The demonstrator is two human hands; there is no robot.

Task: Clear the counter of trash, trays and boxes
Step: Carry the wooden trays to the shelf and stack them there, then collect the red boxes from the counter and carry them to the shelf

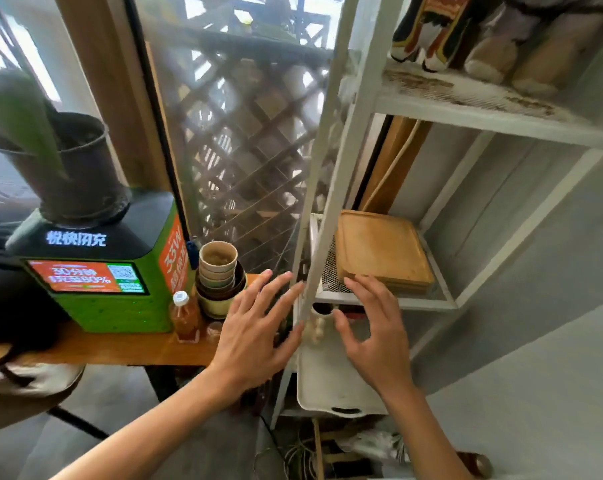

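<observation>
A stack of wooden trays [383,251] lies on the mesh middle shelf of a white metal rack [331,188]. My right hand [372,327] hovers just in front of the stack, fingers spread, holding nothing. My left hand [258,327] is open beside the rack's front post, above the end of the wooden counter [120,348]. A white plastic tray [327,382] sits on the rack's lower shelf under my hands.
On the counter stand a green power-bank station [102,271] with a potted plant [61,161] on top, a stack of cups and bowls [218,275] and a small orange bottle [184,317]. Plush toys [466,32] sit on the upper shelf. A grey wall [535,306] is at right.
</observation>
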